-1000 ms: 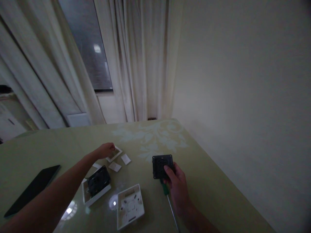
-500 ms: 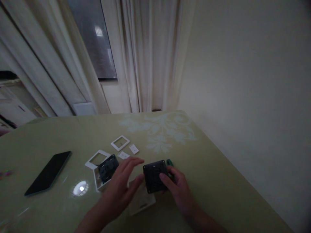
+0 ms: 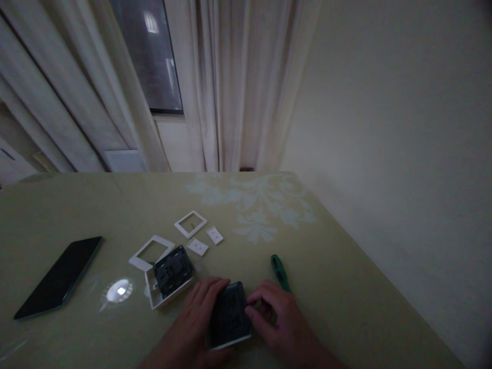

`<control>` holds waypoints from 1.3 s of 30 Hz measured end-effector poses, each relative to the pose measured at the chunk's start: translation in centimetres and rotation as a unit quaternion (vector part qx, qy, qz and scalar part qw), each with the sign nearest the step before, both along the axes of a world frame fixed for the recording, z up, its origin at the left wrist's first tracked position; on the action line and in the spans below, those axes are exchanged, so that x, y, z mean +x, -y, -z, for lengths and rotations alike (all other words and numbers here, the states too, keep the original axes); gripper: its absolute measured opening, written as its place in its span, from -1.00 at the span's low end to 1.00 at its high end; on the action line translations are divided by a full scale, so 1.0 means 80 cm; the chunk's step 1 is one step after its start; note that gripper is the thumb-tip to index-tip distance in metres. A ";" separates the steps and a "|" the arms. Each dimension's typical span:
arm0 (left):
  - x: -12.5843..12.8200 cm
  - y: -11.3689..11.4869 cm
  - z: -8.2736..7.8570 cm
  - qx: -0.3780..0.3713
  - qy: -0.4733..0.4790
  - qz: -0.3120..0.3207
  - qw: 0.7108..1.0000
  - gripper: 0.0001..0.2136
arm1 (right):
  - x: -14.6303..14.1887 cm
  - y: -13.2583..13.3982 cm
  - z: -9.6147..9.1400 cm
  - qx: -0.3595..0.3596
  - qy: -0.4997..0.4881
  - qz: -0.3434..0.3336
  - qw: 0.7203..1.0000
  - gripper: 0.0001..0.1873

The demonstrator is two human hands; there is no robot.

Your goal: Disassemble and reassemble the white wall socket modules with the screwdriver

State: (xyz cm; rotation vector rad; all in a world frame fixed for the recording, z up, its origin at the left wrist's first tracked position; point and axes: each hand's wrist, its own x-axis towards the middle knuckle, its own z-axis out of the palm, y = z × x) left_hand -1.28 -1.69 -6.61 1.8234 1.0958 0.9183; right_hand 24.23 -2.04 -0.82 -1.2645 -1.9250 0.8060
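Note:
Both my hands hold a black square switch module (image 3: 229, 313) low over the green table (image 3: 346, 287). My left hand (image 3: 196, 323) cups its left edge with the fingers curled round it. My right hand (image 3: 277, 320) pinches its right edge. A pale edge shows under the module; what it belongs to is hidden. Just right of my right hand lies a green-handled screwdriver (image 3: 280, 272). Left of my hands sits a second black module in a white box (image 3: 169, 277).
White frames (image 3: 151, 252) (image 3: 190, 224) and two small white covers (image 3: 197, 246) (image 3: 214, 235) lie farther back. A black phone (image 3: 57, 277) rests at the left. Curtains and a wall stand behind the table; its right edge runs close to the wall.
My left hand came back from the far white frame and closed on the black module. My right hand drew the module nearer to me, and the screwdriver now lies free on the table.

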 end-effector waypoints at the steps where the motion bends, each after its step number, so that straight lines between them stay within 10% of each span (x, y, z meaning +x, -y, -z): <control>1: 0.002 0.000 0.003 -0.003 -0.002 -0.003 1.000 -0.06 | 0.002 -0.001 -0.001 0.006 0.007 -0.002 1.000 -0.93; 9: 0.023 0.004 0.007 0.040 -0.026 -0.093 0.995 -0.06 | 0.062 -0.046 0.012 0.184 0.089 0.125 0.971 -0.82; 21: 0.092 -0.051 -0.035 0.168 -0.392 -0.086 0.901 -0.39 | 0.064 -0.069 0.037 0.025 0.092 0.111 0.989 -0.59; 32: 0.133 -0.163 -0.079 0.170 -0.471 -0.233 0.833 -0.65 | 0.064 -0.084 0.039 0.029 0.076 0.116 0.990 -0.65; 39: 0.144 -0.149 -0.062 0.258 -0.391 -0.209 0.858 -0.61 | 0.053 -0.085 0.040 0.054 0.087 0.117 0.988 -0.70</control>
